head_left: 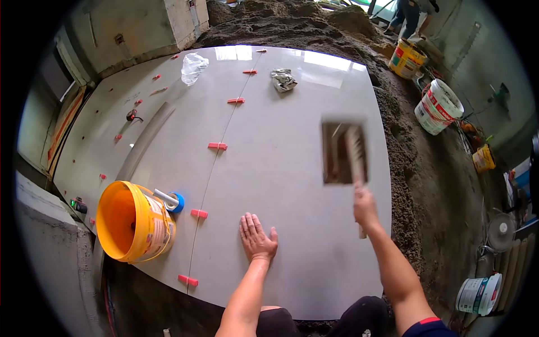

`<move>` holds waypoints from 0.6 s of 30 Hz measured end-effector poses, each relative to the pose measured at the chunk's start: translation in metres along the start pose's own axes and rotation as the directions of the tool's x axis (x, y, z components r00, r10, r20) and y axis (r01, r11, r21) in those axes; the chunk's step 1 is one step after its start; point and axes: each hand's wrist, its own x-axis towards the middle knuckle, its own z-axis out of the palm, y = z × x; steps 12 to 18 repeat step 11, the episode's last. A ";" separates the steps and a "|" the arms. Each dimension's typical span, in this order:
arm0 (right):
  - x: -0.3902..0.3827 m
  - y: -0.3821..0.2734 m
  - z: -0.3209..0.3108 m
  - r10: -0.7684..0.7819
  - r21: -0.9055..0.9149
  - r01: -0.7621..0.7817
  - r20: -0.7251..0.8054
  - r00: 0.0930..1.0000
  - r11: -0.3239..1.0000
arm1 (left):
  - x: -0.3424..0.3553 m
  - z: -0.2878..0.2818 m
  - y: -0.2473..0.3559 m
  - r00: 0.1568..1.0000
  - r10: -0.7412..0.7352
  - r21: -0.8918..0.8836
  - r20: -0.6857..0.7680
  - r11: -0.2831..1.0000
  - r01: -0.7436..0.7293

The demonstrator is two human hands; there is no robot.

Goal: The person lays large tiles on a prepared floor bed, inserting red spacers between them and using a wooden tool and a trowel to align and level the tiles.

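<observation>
My left hand (257,240) rests flat on a large pale grey floor tile (292,196), fingers stretched and empty. To its right, my right hand (365,210) is closed around the long pale handle of a flat, brown rectangular paddle (335,157). Motion smears the paddle; whether it touches the tile, I cannot tell. A thin joint runs left of my left hand, with several red levelling wedges (199,214) along it. A crumpled grey cloth (283,80) lies toward the far end of the tile.
On the left stand a yellow bucket (124,222) and a blue-headed tool (176,203). Beyond lie a long grey bar (147,140), a tape measure (132,115) and a clear plastic bag (193,68). Loose mortar (407,185) borders the tile; a white bucket (438,106) and another person (409,17) are farther right.
</observation>
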 end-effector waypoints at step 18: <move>0.040 -0.100 -0.138 -0.098 0.382 -0.041 0.338 0.936 0.923 | 0.003 0.005 -0.014 0.998 0.000 0.083 0.058 0.997 -0.005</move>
